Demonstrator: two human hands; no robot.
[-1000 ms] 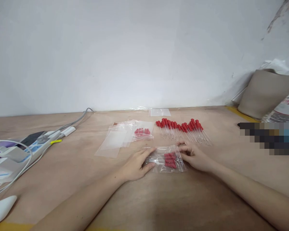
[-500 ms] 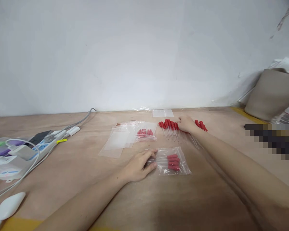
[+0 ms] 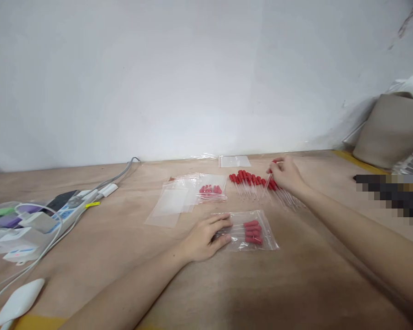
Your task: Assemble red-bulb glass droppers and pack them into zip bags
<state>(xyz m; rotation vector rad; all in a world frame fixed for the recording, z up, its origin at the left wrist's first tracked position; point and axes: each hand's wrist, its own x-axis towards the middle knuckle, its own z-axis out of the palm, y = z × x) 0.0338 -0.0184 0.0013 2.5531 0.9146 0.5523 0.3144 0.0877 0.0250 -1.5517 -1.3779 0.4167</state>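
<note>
My left hand (image 3: 209, 236) lies on the table, its curved fingers and thumb holding the left end of a clear zip bag (image 3: 270, 236). Inside that bag are several droppers with red rubber bulbs (image 3: 253, 232), their thin stems pointing left toward my palm. Farther off on the right, my right hand (image 3: 285, 174) pinches one dropper (image 3: 268, 178) by its red bulb, the clear stem slanting down. Just below and left of it spreads a row of loose red-bulbed droppers (image 3: 249, 178), tips toward me. My right hand partly hides the row's right end.
Flat empty zip bags (image 3: 168, 204) lie overlapped at centre left, with a filled bag (image 3: 210, 189) on them. Another flat bag (image 3: 234, 161) is near the wall. A power strip (image 3: 67, 213) with cables occupies the left; a grey-brown container (image 3: 388, 130) stands at the far right.
My right hand has moved right and lifted a dropper from the row, uncovering more red bulbs. My left hand stays on the bag; the whole view has shifted slightly.
</note>
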